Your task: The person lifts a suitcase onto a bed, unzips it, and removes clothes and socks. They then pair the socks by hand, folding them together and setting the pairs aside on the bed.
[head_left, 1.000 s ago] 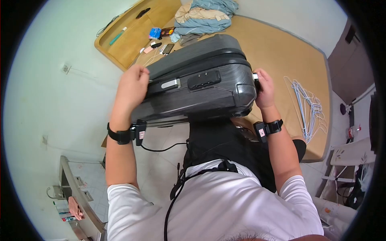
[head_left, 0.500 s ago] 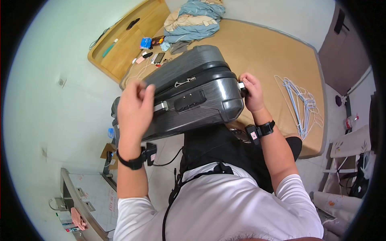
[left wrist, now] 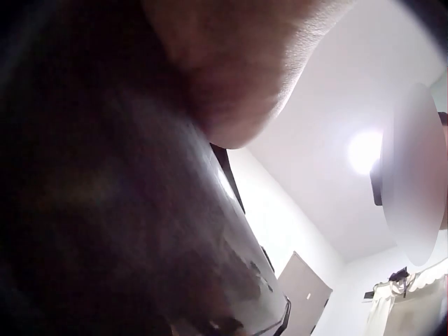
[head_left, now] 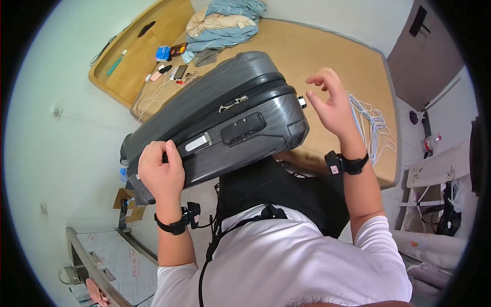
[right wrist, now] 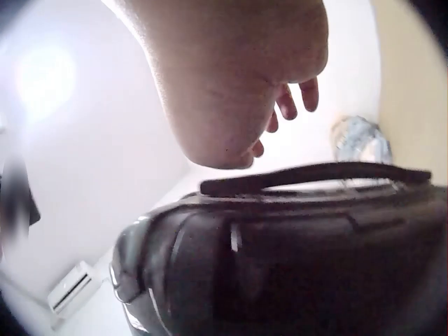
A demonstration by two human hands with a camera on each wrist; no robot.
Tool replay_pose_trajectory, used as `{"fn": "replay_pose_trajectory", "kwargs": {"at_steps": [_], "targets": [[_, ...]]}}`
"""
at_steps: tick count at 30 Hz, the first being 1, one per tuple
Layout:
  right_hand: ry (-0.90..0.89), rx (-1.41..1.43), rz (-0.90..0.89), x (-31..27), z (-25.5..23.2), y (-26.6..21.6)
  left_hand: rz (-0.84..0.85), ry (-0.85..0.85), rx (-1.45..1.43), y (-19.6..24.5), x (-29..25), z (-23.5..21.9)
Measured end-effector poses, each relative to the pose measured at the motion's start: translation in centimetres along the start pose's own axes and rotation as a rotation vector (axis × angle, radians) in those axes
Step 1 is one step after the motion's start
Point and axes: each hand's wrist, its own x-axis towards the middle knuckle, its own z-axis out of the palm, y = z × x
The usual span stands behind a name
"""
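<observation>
A dark grey hard-shell suitcase (head_left: 245,110) lies tilted across the person's lap at the bed's edge, its zipper and combination lock (head_left: 243,128) facing up. The left hand (head_left: 162,171) grips the side handle, whose silver end (head_left: 198,142) shows beside the thumb. Off the suitcase's right end, the right hand (head_left: 335,105) hovers with loosely bent fingers, holding nothing. In the right wrist view that hand (right wrist: 231,84) is above the black end handle (right wrist: 315,175), apart from it. A dark, blurred suitcase wall (left wrist: 231,231) fills much of the left wrist view below the left hand (left wrist: 238,77).
The bed (head_left: 317,51) stretches ahead, with a bunched quilt (head_left: 225,25) and a phone (head_left: 180,71) with cables near the headboard (head_left: 138,46). Wire hangers (head_left: 376,130) lie right of the right hand. An open cardboard box (head_left: 133,210) stands on the floor at left.
The right hand has let go of the end handle and moved away to the right. The left hand has lowered onto the side handle. The suitcase has tilted, its left end nearer the body.
</observation>
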Motion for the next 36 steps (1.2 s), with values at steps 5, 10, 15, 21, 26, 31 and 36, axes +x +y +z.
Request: {"fn": "replay_pose_trajectory", "kwargs": {"at_steps": [5, 10, 15, 21, 26, 31, 36], "targets": [[-0.39, 0.061, -0.158, 4.3, -1.5, -7.3, 0.079, -0.032, 0.025, 0.5, -0.1, -0.1], [-0.743, -0.053, -0.218, 6.2, 0.7, -10.5, 0.165, -0.041, 0.052, 1.4, 0.1, 0.0], [-0.868, -0.245, -0.334, 7.4, 2.1, -11.1, 0.177, -0.047, 0.027, 2.0, 0.1, -0.1], [-1.077, -0.363, -0.429, 9.3, 2.7, -12.0, 0.175, -0.085, 0.029, 2.0, 0.1, -0.4], [-1.223, -0.444, -0.396, 10.3, 3.3, -13.1, 0.214, -0.11, -0.003, 2.4, 0.2, -0.4], [-1.206, -0.346, -0.385, 10.0, 2.7, -12.4, 0.214, -0.099, 0.013, 1.8, 0.4, -0.6], [-1.22, -0.364, -0.411, 10.3, 3.0, -12.4, 0.205, -0.123, 0.016, 1.8, -0.2, -0.5]]}}
